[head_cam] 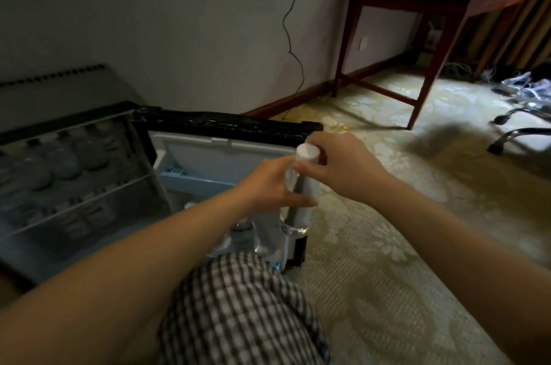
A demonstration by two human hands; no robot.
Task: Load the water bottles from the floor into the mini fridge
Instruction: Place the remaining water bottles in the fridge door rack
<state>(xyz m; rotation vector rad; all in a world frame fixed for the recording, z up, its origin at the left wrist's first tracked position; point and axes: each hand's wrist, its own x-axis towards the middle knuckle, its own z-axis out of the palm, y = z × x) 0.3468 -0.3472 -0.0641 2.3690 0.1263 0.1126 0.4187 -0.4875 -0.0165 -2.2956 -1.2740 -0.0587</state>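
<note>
Holding one water bottle upright in both hands, just in front of the mini fridge's open door. My left hand wraps the clear body, its fingers curled round it. My right hand pinches the neck just below the white cap between thumb and fingers. The bottle's base hangs low over the door's free edge; whether it touches the door I cannot tell.

Inside the cabinet, to the left, a row of stored bottles stands on the upper wire shelf; the lower shelf is too blurred to read. More bottles stand in the door's bottom rack, just beside my checked knee. The patterned carpet lies to the right.

Judgement on the step in hand: this looks like the carry towards a slot, most likely the door rack or the upper shelf. To do it well I should let the left hand bear the weight and use the right only to steer the top. The bottle should stay vertical while it clears the rack rail. Then I should lower it into a gap without knocking its neighbours, letting go only when the base sits flat.
</note>
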